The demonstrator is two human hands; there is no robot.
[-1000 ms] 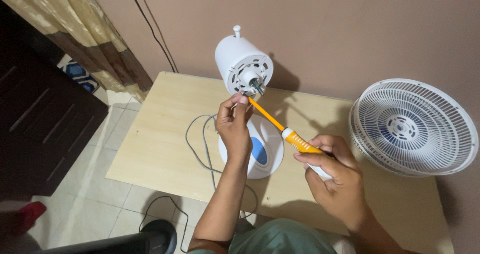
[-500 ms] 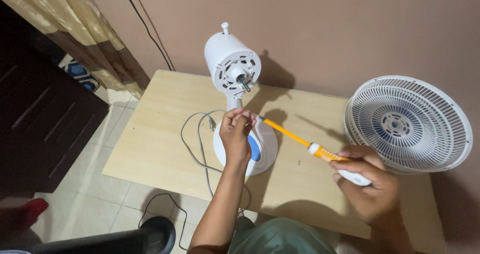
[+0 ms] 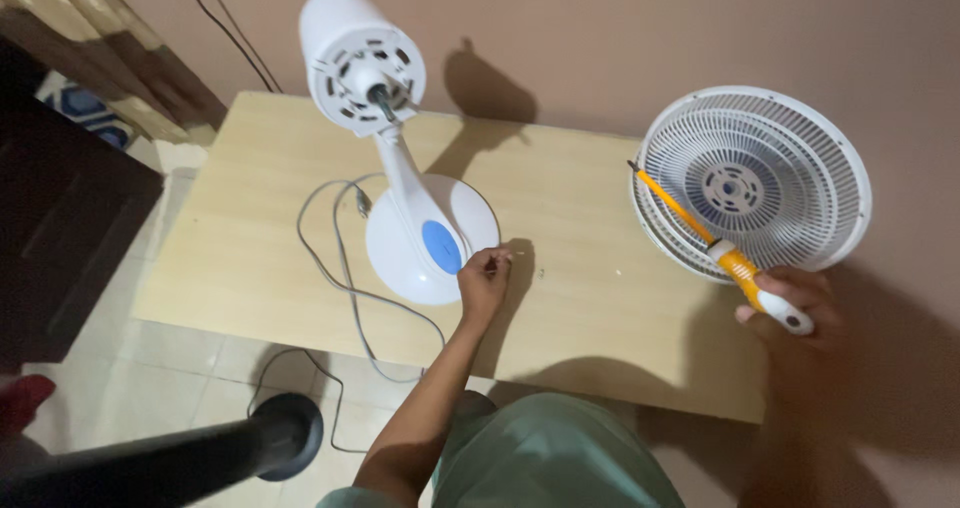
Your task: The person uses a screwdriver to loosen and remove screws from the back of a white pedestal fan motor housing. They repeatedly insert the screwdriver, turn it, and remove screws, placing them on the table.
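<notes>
A white desk fan body [image 3: 362, 63] with its bare motor shaft stands on a round white base [image 3: 425, 233] with a blue oval, on a light wooden table [image 3: 580, 298]. My left hand [image 3: 484, 276] rests low on the table just right of the base, fingertips pinched together on something too small to make out. My right hand [image 3: 790, 303] grips the white and orange handle of a screwdriver [image 3: 715, 248], its orange shaft pointing up-left across the white fan grilles [image 3: 750, 183] that lean against the wall.
A grey power cord [image 3: 340, 258] loops off the table's left front edge to the tiled floor. A black round stand base [image 3: 285, 433] sits on the floor. A dark cabinet [image 3: 60, 228] and a curtain stand at left.
My left hand dropped from the motor head down to the table beside the base. My right hand pulled the screwdriver away to the right, in front of the grilles.
</notes>
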